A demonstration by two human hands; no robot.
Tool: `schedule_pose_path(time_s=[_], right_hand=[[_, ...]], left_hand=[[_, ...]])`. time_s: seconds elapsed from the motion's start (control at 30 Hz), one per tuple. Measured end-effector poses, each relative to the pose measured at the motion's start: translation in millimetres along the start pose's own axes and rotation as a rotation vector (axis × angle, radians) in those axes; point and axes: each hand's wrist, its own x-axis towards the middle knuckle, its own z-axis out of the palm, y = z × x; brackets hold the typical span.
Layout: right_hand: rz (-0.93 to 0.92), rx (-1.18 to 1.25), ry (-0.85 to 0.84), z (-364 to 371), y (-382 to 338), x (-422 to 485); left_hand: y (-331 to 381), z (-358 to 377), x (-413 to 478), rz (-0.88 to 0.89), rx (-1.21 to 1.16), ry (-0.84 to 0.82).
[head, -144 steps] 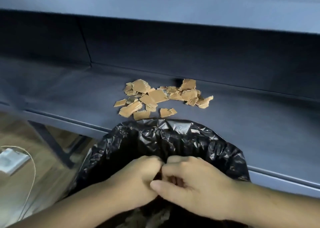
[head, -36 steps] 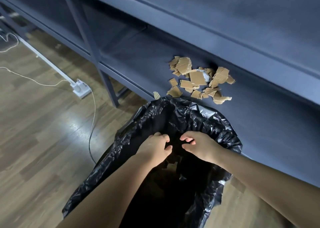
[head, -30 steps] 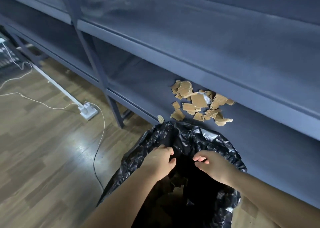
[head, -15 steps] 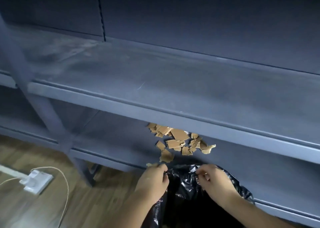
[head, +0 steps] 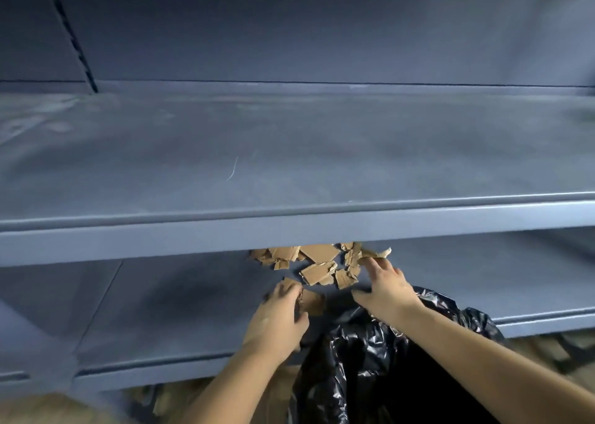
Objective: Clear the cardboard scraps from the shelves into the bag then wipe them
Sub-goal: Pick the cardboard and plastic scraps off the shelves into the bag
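Note:
Several brown cardboard scraps lie in a loose pile on the lower grey shelf, their far part hidden behind the front lip of the upper shelf. My left hand lies over the shelf at the pile's near left edge, fingers spread and touching a scrap. My right hand reaches onto the shelf at the pile's right side, fingers straight and touching the scraps. A black plastic bag hangs open below the lower shelf's front edge, under my right forearm.
The upper shelf shows dusty smears and a thin pale scratch. A dark back panel closes the unit behind. Wooden floor shows below the lower shelf at left.
Both hands let go of the bag's rim and moved up onto the lower shelf beside the scraps. The view rose, so the upper shelf now fills most of the frame.

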Motion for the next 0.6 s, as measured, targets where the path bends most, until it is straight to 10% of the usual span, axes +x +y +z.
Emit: schedule_pose_path(time_s=[0.6], right_hand=[[-0.124,-0.330,-0.121,46,16,93]], left_hand=[[-30,23,113,-0.057,0.066,-0.047]])
